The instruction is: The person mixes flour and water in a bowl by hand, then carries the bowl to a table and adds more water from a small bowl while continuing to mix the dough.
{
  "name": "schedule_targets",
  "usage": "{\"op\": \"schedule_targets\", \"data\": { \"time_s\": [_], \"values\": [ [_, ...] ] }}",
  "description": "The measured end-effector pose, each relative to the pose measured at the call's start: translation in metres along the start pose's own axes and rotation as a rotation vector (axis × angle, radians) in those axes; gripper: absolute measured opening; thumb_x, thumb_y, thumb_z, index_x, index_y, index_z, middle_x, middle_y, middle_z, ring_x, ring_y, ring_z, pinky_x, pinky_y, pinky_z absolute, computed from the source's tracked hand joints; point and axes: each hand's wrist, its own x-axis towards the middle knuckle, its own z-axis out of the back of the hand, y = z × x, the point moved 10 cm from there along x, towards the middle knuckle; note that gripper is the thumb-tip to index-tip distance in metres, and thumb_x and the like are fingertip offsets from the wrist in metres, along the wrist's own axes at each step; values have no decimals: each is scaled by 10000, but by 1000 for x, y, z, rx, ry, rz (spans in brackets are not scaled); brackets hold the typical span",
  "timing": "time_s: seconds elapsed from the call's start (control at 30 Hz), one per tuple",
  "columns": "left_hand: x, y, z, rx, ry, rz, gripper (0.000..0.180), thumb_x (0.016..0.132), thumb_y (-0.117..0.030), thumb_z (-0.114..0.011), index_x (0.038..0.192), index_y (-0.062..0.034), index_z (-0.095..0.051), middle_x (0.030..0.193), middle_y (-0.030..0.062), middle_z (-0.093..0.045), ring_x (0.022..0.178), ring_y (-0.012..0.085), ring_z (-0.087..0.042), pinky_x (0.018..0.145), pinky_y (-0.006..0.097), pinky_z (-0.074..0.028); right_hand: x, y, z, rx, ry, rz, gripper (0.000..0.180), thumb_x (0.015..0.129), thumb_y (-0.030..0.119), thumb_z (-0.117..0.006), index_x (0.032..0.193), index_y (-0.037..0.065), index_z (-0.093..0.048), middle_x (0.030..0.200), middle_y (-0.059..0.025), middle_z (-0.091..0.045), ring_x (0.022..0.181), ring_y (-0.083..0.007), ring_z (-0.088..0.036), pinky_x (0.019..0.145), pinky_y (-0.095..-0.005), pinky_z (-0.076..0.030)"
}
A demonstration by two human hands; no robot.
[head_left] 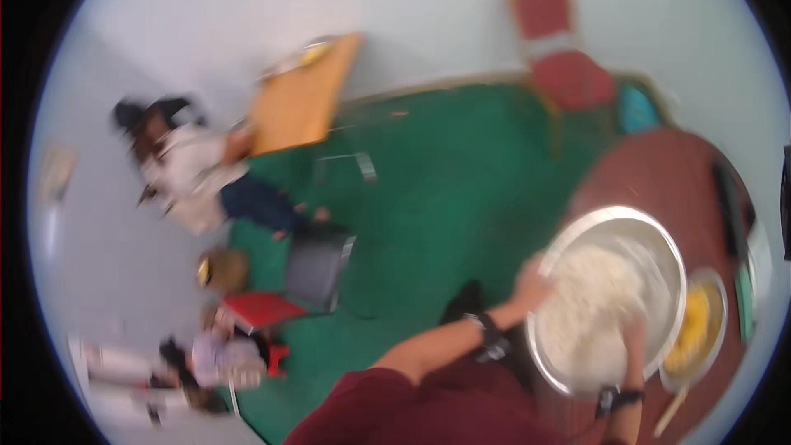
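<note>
A large metal bowl on the table at the right holds a pale, floury mass, like flour or loose dough. At the bowl's left rim, my left hand is closed on the edge. My right hand reaches into the bowl from its near side, and its fingers touch the flour. Motion blur smears those fingers, so I cannot tell whether they grip anything. Both wrists wear dark bands.
The brown table also bears a smaller bowl of yellow food with a light stick beside it. A red-padded chair stands by the wall. Across the green floor, one person is at a wooden table; another sits lower left.
</note>
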Motion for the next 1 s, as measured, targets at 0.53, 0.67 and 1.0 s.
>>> {"op": "schedule_targets", "data": {
  "time_s": [0.53,0.67,1.0],
  "values": [
    [-1,-29,1,26,47,26,476,791,-168,-505,1211,-4,-353,1129,236,-451,1072,363,-417,876,433,-354,119,-17,-45,56,-157,-28,588,753,304,-606,1097,-140,-432,1055,-251,-511,933,-302,-506,816,-375,-398],
    [22,-17,16,56,-36,-10,463,756,-207,-544,1153,1,-429,1053,209,-509,969,370,-465,840,424,-379,46,53,-80,-332,-67,39,608,725,387,-601,1050,-100,-440,1021,-257,-482,926,-353,-468,790,-460,-355],
    [33,-58,-3,-32,201,-89,362,825,-111,-465,1141,40,-373,1026,250,-507,955,377,-502,809,383,-393,14,80,-125,-667,139,-129,269,696,285,-573,888,101,-619,1114,-197,-522,1033,-344,-484,891,-609,-255]
  ]
}}
